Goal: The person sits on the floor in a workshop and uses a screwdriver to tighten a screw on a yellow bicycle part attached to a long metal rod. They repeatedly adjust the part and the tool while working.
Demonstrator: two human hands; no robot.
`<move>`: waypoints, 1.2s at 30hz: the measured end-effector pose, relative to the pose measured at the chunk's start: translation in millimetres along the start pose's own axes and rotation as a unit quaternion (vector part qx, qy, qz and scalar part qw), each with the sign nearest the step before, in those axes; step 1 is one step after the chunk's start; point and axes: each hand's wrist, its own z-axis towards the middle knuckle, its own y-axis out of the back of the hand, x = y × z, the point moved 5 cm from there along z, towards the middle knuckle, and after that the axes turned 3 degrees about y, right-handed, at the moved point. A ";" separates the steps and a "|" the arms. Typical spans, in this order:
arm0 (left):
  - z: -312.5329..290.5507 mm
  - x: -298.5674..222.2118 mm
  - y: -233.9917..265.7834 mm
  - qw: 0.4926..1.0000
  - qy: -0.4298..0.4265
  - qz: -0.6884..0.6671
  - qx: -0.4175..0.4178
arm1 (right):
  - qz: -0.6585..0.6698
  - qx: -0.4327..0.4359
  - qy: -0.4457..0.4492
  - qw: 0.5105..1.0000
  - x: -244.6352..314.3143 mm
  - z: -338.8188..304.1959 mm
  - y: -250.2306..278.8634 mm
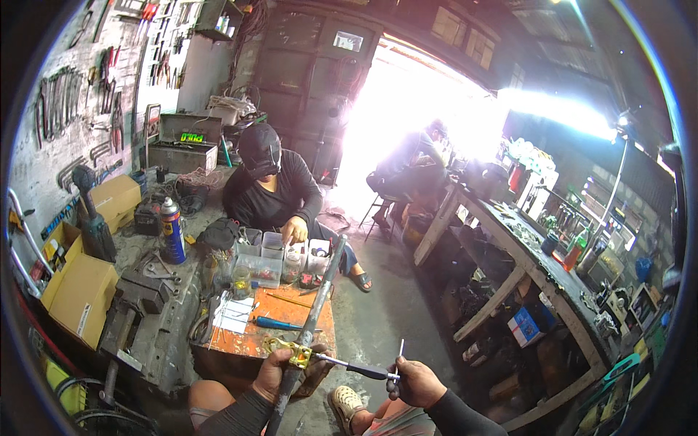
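Observation:
A long grey metal pipe (320,301) slants up and away in front of me. My left hand (270,374) is closed around the pipe and a gold-coloured clamp (299,354) fitted on it; its darkened fingers show beyond the pipe. A screwdriver-like tool with a black handle (369,372) reaches from the clamp toward my right hand, its bright shaft meeting the clamp. A thin metal rod (401,349) stands crosswise at the handle's end. My right hand (422,384) pinches this rod between thumb and fingers.
An orange-topped low table (276,301) holds a blue screwdriver (280,324), white paper (233,314) and clear bins (258,269). Across it a person in black (273,185) reaches into the bins. Left are a bench vise (142,291) and spray can (172,231); right, a cluttered workbench (509,225).

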 end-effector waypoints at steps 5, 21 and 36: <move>4.4 -13.8 24.3 0.997 -0.059 0.029 -0.030 | -0.309 -0.084 0.334 0.887 50.1 -18.9 -23.8; 1.1 -16.1 17.6 0.996 -0.072 0.040 -0.045 | -0.209 -0.048 0.122 0.969 16.3 0.7 -3.4; 2.9 -16.1 15.0 0.998 -0.064 0.021 -0.009 | -0.276 -0.059 0.179 0.943 41.8 -17.5 -23.2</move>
